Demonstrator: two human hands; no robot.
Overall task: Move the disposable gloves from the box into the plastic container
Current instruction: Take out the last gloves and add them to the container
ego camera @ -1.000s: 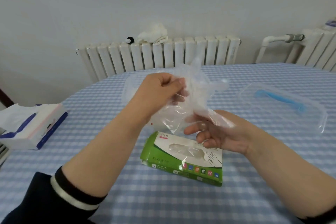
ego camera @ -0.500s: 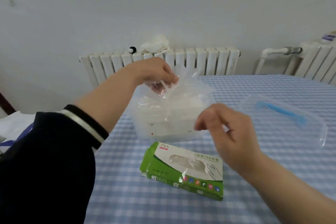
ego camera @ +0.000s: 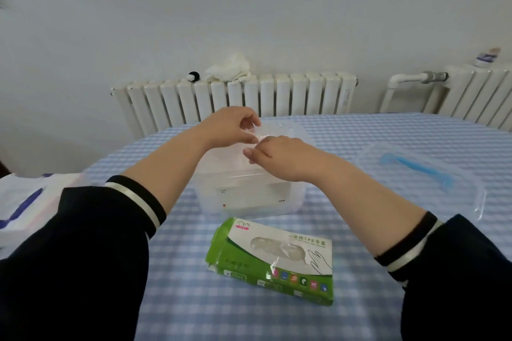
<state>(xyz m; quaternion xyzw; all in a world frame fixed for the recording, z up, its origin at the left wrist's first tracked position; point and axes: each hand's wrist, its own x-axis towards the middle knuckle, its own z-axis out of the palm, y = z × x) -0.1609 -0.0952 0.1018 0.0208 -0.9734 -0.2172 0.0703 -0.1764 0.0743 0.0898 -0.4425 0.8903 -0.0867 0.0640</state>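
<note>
Far left, a tissue pack [ego camera: 30, 202] sits at the edge of the table [ego camera: 360, 147], partly hidden by the dark sleeve [ego camera: 83, 243].

Next, the left hand [ego camera: 230, 127] is over the back-left part of the clear plastic container [ego camera: 249, 188]. Its thumb & first finger are curled and pinch a thin clear glove [ego camera: 260, 135]. The glove is see-through, so which way it points is hard to tell; it looks spread flat, w/ its long side going left-right across the top of the container.

The right hand [ego camera: 277, 158] is just beside the left, almost touching it. Its fingers [ego camera: 249, 153] are curled down & press or pinch the same glove from the right. The glove lies between the two hands and under the fingertips, right over the open container.

Half a sec ago the left hand held the glove up high above the container and the right hand was apart, nearer the camera. Now both hands are low and close together at the container top.

In front of the container, near the camera, the green glove box [ego camera: 271, 260] lies flat, long side going left-right, tilted a bit. More gloves show through its window.

To the right lies the clear lid [ego camera: 432, 174] w/ a blue strip, well apart from the container. Behind the table is a white radiator [ego camera: 235, 97] w/ a white cloth [ego camera: 230, 68] on top.
</note>
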